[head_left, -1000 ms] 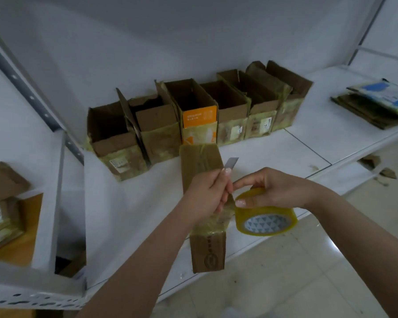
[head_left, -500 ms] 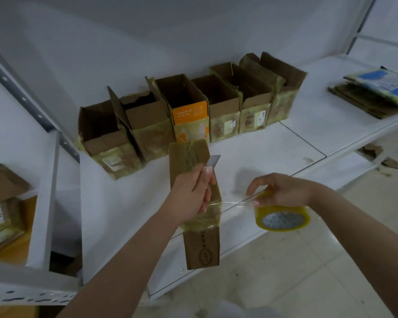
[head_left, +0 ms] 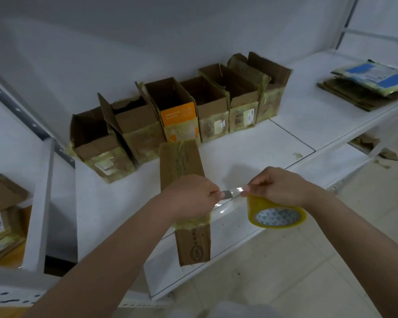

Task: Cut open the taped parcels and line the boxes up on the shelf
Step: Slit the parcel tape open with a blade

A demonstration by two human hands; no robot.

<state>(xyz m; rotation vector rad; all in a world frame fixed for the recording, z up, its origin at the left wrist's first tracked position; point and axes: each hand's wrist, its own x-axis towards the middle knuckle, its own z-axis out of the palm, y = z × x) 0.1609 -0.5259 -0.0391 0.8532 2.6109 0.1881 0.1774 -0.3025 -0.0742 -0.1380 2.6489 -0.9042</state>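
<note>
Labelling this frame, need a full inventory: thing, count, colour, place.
Opened cardboard boxes: six, brown, one orange-fronted, rowed at shelf back.
Long taped cardboard parcel: one, brown, on shelf front under left hand.
Yellow packing-tape roll: one, below right hand, clear strip stretched to parcel.
Small metal blade: one, silver, at the strip.
Flat packages: stack, brown and blue-green, shelf far right.
White metal shelf: one.
Left hand: pinches blade.
Right hand: pinches tape.

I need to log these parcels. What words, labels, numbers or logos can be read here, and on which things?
None can be read.
Orange-panelled open cardboard box: white print, blurred.
Long closed cardboard parcel: round logo and a printed line, illegible.
White stickers on the taped open boxes: too small.
Blue-and-white flat packet: blurred.
</note>
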